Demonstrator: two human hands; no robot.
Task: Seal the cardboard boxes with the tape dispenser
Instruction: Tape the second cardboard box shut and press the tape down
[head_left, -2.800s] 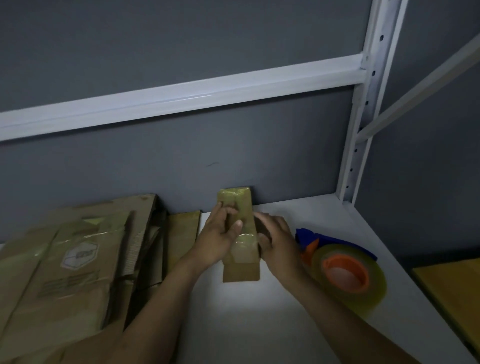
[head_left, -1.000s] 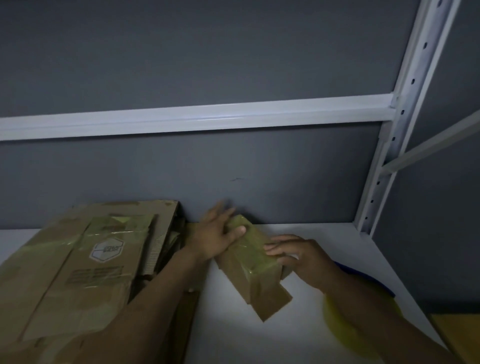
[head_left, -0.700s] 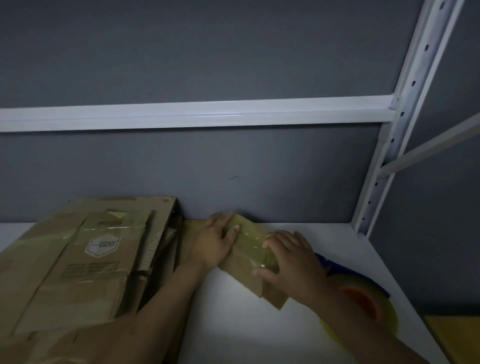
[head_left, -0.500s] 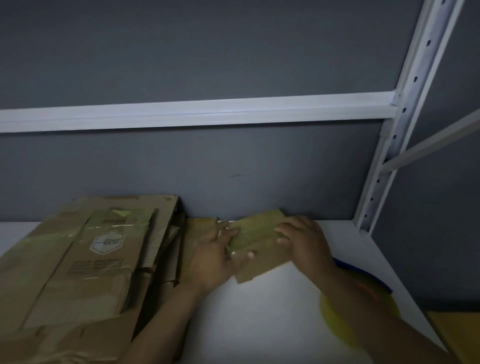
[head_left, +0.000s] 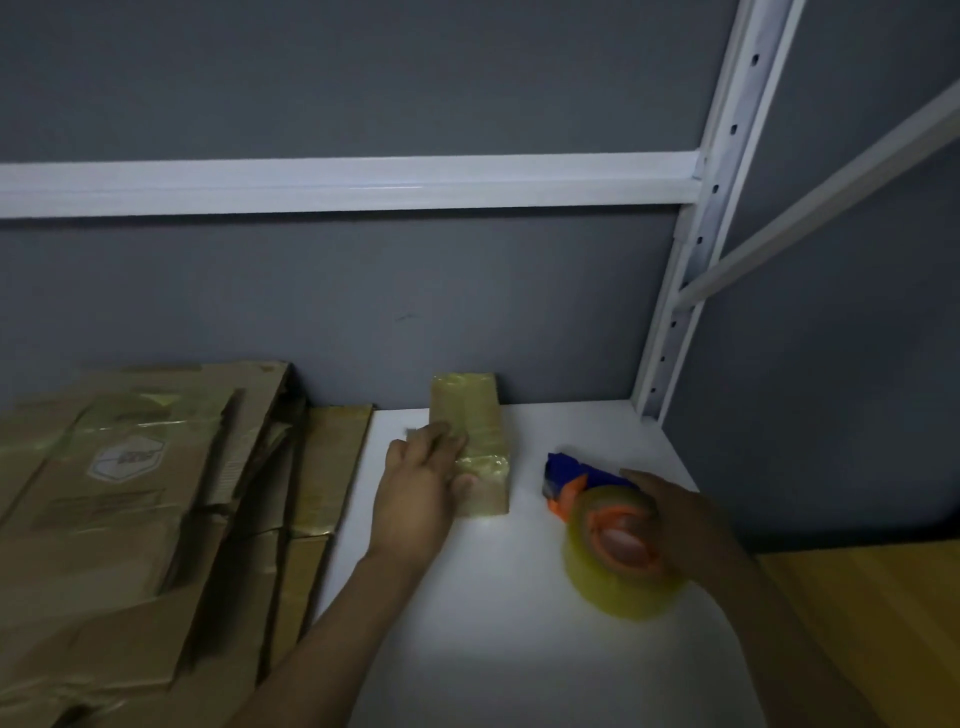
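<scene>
Since half a second ago, the small cardboard box has swung from lying crosswise to pointing straight away from me, its far end against the grey wall. My right hand has left it and now rests on the tape dispenser, to the right of the box and a little nearer to me.

My left hand lies flat on the near left part of the box, fingers spread loosely over its top, pressing rather than gripping. My right-hand fingers curl over the far right side of the roll; whether they have truly closed on it, I cannot tell.

Long and narrow, the box is brown and wrapped in glossy yellowish tape that shines most across its near end. It sits on the white shelf, apart from the dispenser. That tool has a blue body, an orange hub and a fat roll of yellowish clear tape.

To the left, a pile of flattened cardboard lies on the shelf, 1 sheet carrying a hexagonal label. White rack posts rise at the far right corner.
</scene>
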